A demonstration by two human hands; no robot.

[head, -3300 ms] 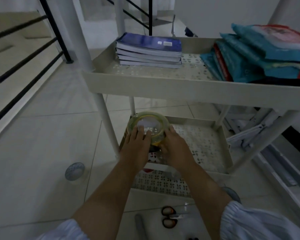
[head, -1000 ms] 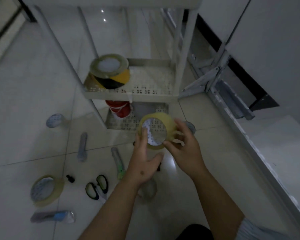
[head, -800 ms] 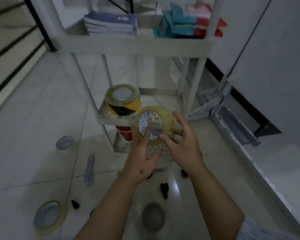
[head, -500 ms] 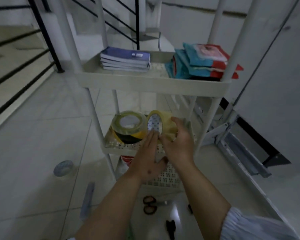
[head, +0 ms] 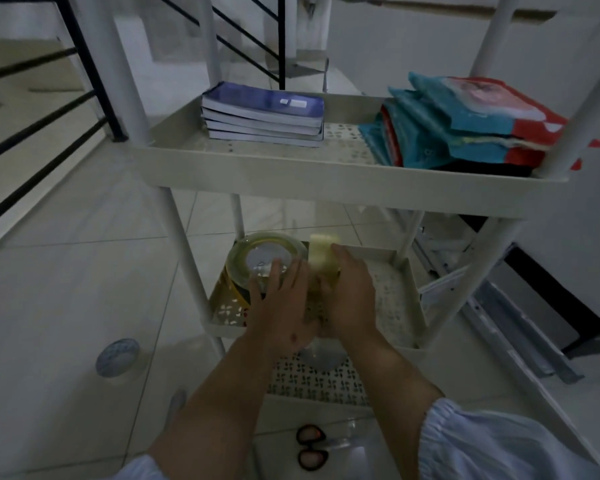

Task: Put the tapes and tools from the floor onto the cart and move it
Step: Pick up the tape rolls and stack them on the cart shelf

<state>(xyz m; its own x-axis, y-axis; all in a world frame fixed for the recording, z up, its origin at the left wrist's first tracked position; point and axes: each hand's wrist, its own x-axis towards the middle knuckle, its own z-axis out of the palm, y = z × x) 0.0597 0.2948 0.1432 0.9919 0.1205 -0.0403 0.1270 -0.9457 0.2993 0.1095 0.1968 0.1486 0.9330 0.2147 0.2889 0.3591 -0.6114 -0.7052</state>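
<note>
Head view, item one: clear tape roll [head: 321, 259], standing on edge over the middle shelf [head: 400, 306] of the cart [head: 326, 185], just beside the yellow-black tape stack [head: 257, 268]. We judge it light, stiff in the ring, slick on the outer wrap; best held across both flat faces or through the core.

Item two: our right hand [head: 350, 299] curls over its near face and top; our left hand [head: 284, 306] lies flat against its other face, fingers straight, also touching the stack.

Item three: scissors [head: 310, 446] and a pale roll [head: 117, 356] remain on the floor [head: 66, 289].
</note>
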